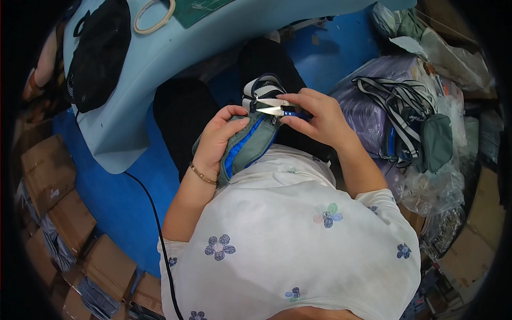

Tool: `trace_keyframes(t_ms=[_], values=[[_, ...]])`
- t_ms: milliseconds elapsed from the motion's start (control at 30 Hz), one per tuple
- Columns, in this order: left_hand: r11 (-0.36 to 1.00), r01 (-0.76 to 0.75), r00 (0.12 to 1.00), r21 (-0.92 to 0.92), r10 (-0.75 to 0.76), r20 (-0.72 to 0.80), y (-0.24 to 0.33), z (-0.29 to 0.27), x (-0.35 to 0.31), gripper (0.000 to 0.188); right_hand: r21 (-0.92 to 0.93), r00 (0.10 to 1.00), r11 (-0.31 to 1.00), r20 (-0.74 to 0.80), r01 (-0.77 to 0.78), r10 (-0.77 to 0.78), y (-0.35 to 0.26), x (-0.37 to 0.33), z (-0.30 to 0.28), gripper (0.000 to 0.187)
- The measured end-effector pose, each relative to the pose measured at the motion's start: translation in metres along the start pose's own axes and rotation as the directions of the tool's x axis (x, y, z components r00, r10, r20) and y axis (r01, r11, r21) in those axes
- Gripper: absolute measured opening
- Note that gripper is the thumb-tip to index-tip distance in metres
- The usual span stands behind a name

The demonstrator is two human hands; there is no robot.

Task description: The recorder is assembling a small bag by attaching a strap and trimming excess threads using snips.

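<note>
On my lap lies a small grey-green pouch (255, 143) with bright blue showing along its opening. My left hand (220, 134) is closed round its left side, the thumb lying on top. Thread snips (274, 111) with silver blades and a blue part are pinched between the thumb and fingers of my right hand (318, 113). Their blades stand apart and point left, over the top end of the pouch. A black-and-white striped strap (250, 88) is looped just beyond the blades. Whether any thread lies between the blades is too small to tell.
A light blue table (181, 50) curves ahead, bearing a black bag (101, 58), a tape roll (153, 28) and a green sheet (198, 12). At right, a grey-green pouch (437, 141) with striped straps rests on plastic-wrapped goods (365, 104). Cardboard boxes (49, 165) and a black cable (156, 208) are at left.
</note>
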State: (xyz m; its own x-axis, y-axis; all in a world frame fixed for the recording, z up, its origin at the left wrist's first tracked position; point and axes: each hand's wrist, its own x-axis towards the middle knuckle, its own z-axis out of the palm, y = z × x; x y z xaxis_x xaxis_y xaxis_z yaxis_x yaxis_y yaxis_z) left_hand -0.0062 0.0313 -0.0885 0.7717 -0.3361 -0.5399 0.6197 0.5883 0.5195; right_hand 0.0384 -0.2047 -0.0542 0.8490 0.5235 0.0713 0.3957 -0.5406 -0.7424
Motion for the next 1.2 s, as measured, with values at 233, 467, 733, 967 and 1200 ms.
trace_keyframes(t_ms=[233, 467, 733, 967, 1200], values=[[0.996, 0.020, 1.000, 0.085, -0.020, 0.000, 0.000, 0.007, -0.001, 0.018, -0.185, 0.978, 0.961, 0.070, 0.204, -0.194, -0.002, -0.003, -0.015, 0.043], [0.993, 0.015, 1.000, 0.119, -0.016, 0.009, -0.002, 0.007, -0.002, 0.020, -0.192, 0.971, 0.955, 0.118, 0.228, -0.208, -0.007, -0.003, -0.016, 0.037], [0.991, 0.019, 1.000, 0.133, -0.021, 0.012, -0.001, 0.010, -0.003, 0.020, -0.199, 0.972, 0.956, 0.131, 0.218, -0.194, -0.008, -0.004, -0.018, 0.033], [0.990, 0.017, 0.999, 0.138, -0.021, 0.033, -0.001, 0.009, -0.002, 0.020, -0.138, 0.971, 0.966, 0.125, 0.218, -0.201, -0.005, -0.003, -0.020, 0.032], [0.990, 0.022, 0.998, 0.140, -0.030, 0.050, -0.001, 0.007, 0.000, 0.020, -0.203, 0.968, 0.949, 0.122, 0.243, -0.221, -0.005, -0.004, -0.021, 0.028]])
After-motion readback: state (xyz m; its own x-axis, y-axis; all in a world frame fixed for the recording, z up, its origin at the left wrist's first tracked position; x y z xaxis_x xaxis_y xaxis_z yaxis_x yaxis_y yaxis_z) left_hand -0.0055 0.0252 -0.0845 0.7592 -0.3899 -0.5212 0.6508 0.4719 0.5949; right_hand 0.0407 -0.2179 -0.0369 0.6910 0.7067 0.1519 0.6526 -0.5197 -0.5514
